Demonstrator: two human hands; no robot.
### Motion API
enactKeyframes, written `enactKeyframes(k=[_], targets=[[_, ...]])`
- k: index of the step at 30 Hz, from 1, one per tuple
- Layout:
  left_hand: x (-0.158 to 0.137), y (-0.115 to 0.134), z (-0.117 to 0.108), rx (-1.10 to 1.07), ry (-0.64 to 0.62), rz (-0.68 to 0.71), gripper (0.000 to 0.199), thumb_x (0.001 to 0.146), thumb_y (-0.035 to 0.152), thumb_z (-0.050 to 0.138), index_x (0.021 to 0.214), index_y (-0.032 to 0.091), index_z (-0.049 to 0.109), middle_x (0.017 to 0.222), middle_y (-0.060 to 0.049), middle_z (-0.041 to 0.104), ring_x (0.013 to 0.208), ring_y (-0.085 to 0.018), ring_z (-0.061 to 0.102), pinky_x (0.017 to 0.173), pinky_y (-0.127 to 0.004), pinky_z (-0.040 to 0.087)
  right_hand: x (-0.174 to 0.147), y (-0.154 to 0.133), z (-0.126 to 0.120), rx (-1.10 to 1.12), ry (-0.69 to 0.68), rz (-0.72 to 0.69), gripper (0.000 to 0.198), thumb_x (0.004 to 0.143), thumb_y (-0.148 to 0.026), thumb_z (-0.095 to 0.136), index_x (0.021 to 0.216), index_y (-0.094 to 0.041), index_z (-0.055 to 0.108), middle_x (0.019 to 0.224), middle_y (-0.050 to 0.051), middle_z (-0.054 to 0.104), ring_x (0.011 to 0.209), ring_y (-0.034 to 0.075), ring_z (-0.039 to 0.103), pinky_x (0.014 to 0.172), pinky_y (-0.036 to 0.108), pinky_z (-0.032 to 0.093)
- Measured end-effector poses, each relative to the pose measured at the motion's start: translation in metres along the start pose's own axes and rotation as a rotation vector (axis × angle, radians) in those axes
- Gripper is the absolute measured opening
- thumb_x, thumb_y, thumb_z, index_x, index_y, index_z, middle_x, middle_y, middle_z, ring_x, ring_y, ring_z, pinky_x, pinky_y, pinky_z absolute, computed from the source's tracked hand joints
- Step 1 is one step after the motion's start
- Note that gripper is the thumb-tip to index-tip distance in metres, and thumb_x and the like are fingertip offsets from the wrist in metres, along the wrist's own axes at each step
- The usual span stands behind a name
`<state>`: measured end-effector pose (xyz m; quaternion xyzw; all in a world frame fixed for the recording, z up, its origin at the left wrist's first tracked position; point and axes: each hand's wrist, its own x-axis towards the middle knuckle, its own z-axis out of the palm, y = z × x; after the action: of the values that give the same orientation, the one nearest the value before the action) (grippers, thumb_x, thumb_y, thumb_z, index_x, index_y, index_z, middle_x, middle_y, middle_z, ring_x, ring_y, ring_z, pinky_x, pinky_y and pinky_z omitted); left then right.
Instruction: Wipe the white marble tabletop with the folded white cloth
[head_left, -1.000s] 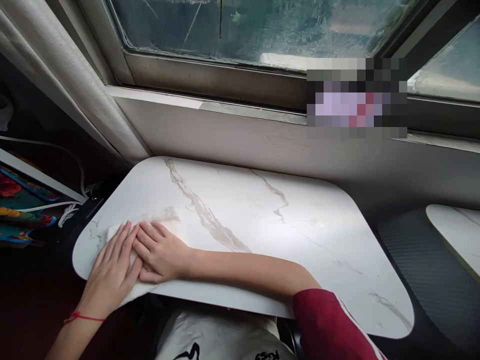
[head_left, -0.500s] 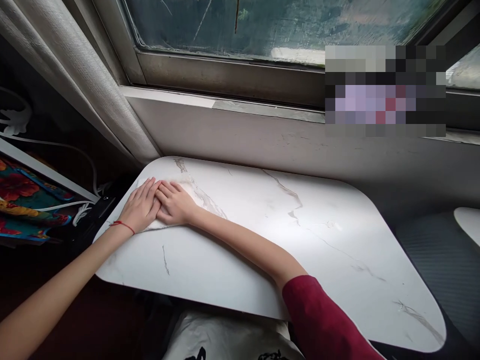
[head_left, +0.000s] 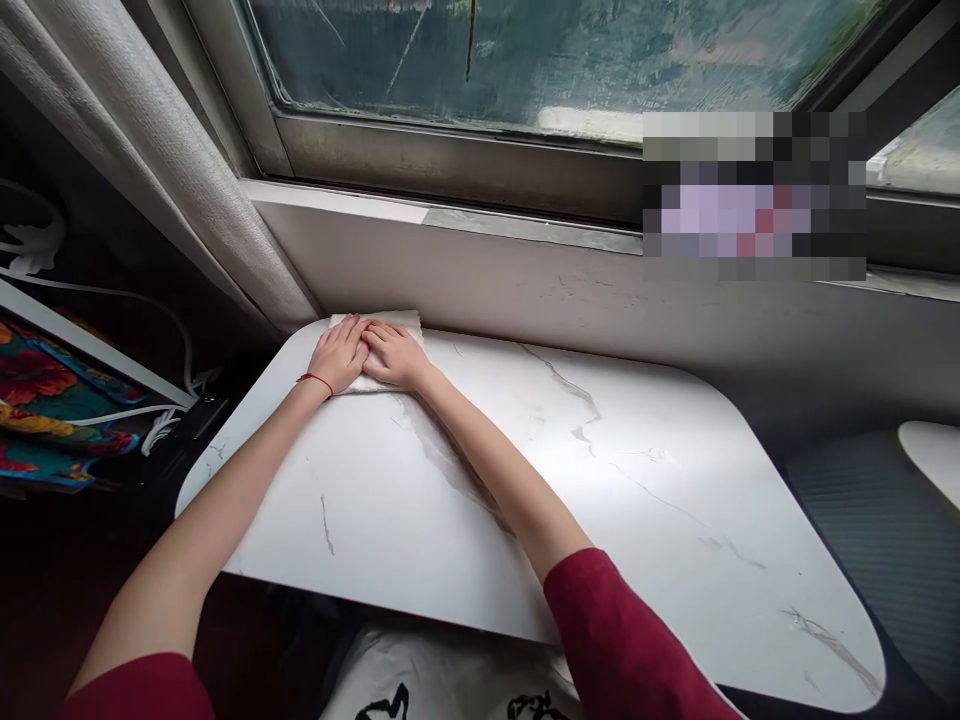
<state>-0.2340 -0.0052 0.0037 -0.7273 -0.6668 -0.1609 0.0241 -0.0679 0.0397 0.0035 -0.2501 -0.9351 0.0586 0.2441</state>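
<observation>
L grip (head_left: 339, 352) & R grip (head_left: 394, 355), touching, lie flat w/ cloth (head_left: 406, 322) pressed directly under them, now slid fwd & a bit R to the table's (head_left: 420, 560) far edge, so it's covering that rim just beyond both grips.

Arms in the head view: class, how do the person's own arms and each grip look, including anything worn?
Both arms wear short, dark red sleeves: the left sleeve and the right sleeve, which has a thin white line along its edge. A thin red band circles the left wrist. The left grip and right grip are gloveless.
</observation>
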Motion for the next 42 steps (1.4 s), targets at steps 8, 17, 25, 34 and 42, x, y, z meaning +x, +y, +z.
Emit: enactKeyframes(k=[8,17,25,34,42], targets=[[-0.004,0.006,-0.006,0.012,-0.041,-0.03,0.059,0.098,0.034,0.029,0.151,0.012,0.044,0.163,-0.014,0.037,0.152,-0.026,0.032,0.125,-0.045,0.023,-0.005,-0.004,-0.002,-0.021,-0.026,-0.002,0.047,0.098,-0.033,0.053,0.136,-0.007,0.057,0.148,0.017,0.056,0.14,0.029,0.048,0.122,0.045,0.03],[-0.035,0.054,-0.014,-0.021,-0.079,0.019,0.055,0.095,0.032,0.036,0.146,0.015,0.048,0.157,-0.016,0.044,0.146,-0.031,0.038,0.12,-0.051,0.03,-0.06,-0.023,-0.014,-0.102,-0.038,0.034,0.056,0.099,-0.037,0.049,0.143,-0.002,0.051,0.155,0.021,0.048,0.147,0.033,0.04,0.124,0.048,0.026],[-0.067,0.12,-0.032,0.018,-0.075,0.425,0.052,0.088,0.042,0.051,0.129,0.011,0.06,0.121,-0.018,0.061,0.113,-0.034,0.054,0.099,-0.048,0.046,-0.171,-0.038,-0.062,-0.057,-0.054,0.01,0.064,0.101,-0.041,0.038,0.153,-0.003,0.04,0.16,0.021,0.04,0.153,0.031,0.032,0.125,0.053,0.028],[-0.137,0.181,-0.02,0.009,-0.032,0.642,0.055,0.096,0.043,0.046,0.141,0.011,0.055,0.134,-0.02,0.059,0.122,-0.035,0.052,0.104,-0.049,0.044,-0.271,-0.098,-0.1,-0.074,-0.074,0.13,0.076,0.1,-0.039,0.04,0.165,-0.012,0.013,0.164,0.017,0.033,0.157,0.03,0.021,0.125,0.058,0.032],[-0.123,0.167,-0.014,-0.114,-0.041,0.658,0.057,0.096,0.048,0.047,0.143,0.016,0.055,0.136,-0.017,0.061,0.126,-0.034,0.055,0.105,-0.049,0.047,-0.262,-0.09,-0.105,-0.102,-0.15,0.14,0.074,0.097,-0.042,0.041,0.161,-0.008,0.027,0.163,0.018,0.035,0.157,0.031,0.023,0.126,0.056,0.03]])
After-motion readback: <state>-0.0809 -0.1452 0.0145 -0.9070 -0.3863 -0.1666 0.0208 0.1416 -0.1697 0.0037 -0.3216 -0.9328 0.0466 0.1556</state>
